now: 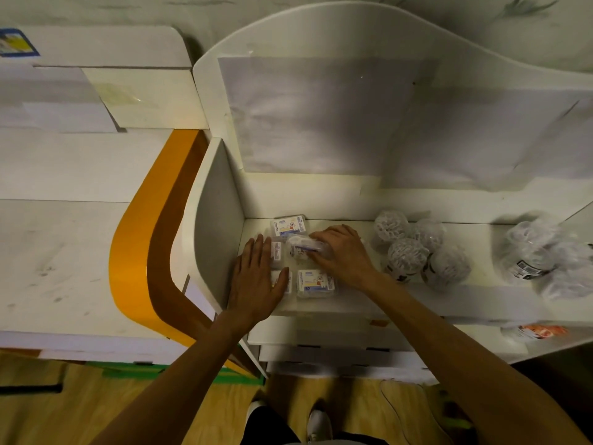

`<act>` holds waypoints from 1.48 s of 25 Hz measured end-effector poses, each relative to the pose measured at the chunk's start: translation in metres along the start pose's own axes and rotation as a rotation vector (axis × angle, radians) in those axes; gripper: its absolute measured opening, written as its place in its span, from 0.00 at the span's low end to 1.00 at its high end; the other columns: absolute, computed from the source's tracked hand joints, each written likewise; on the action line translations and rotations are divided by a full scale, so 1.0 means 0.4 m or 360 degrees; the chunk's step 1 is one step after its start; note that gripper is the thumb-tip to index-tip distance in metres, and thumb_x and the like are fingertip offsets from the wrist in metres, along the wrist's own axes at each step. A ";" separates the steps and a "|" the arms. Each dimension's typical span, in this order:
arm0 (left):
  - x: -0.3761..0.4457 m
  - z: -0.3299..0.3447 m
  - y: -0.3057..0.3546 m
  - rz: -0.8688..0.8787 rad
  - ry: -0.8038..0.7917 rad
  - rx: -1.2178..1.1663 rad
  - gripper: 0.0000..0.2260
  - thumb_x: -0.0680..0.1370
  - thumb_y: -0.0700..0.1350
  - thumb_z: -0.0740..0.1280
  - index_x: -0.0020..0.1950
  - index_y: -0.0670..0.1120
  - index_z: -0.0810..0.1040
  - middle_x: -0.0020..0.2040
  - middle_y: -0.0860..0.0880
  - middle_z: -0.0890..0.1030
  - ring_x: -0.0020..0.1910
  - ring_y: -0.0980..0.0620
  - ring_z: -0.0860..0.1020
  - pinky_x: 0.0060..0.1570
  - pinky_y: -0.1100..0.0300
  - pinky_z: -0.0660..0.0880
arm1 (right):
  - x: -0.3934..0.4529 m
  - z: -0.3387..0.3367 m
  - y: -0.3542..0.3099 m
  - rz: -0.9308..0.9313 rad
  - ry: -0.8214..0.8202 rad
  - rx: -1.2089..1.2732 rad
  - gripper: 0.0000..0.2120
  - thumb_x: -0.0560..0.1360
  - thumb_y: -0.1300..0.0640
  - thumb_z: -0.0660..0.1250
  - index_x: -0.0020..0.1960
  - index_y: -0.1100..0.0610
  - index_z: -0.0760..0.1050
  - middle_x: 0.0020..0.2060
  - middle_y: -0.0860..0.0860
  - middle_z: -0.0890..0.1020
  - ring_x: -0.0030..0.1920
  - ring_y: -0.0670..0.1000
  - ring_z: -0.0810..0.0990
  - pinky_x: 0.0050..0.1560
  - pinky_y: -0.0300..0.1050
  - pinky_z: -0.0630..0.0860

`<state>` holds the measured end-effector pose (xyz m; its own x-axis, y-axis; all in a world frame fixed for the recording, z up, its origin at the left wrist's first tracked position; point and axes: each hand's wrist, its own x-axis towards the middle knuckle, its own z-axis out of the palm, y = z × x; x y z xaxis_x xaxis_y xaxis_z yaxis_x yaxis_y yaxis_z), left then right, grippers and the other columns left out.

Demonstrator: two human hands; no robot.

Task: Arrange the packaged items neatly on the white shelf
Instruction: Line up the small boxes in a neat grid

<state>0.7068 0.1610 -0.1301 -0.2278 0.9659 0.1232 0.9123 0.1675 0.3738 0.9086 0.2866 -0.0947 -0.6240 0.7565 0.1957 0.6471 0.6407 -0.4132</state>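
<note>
Several small clear packets with blue-and-white labels lie in the left corner of the white shelf (pixel 481 239). One packet (pixel 288 225) lies at the back, another (pixel 316 283) at the front. My left hand (pixel 256 277) rests flat, fingers straight, on the left-hand packets (pixel 276 252). My right hand (pixel 343 252) grips a tilted packet (pixel 303 247) in the middle of the group, fingers curled over it.
Several round netted bundles (pixel 407 255) in clear wrap sit right of my right hand. More clear-wrapped bags (pixel 539 258) lie at the far right. An upright white side panel (pixel 215 220) bounds the shelf's left end. A red-labelled pack (pixel 542 332) lies on a lower ledge.
</note>
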 end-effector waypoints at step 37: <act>0.002 -0.011 0.017 -0.0037 -0.0034 0.0064 0.48 0.71 0.79 0.51 0.81 0.51 0.51 0.82 0.49 0.50 0.81 0.48 0.48 0.77 0.42 0.52 | -0.107 0.049 -0.069 0.0035 0.0080 -0.0455 0.29 0.80 0.40 0.49 0.69 0.58 0.72 0.71 0.58 0.71 0.75 0.59 0.65 0.78 0.59 0.54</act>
<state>0.7111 0.1622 -0.1234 -0.2420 0.9656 0.0953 0.9198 0.1971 0.3392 0.9090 0.2338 -0.1091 -0.5906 0.7717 0.2361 0.7620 0.6296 -0.1516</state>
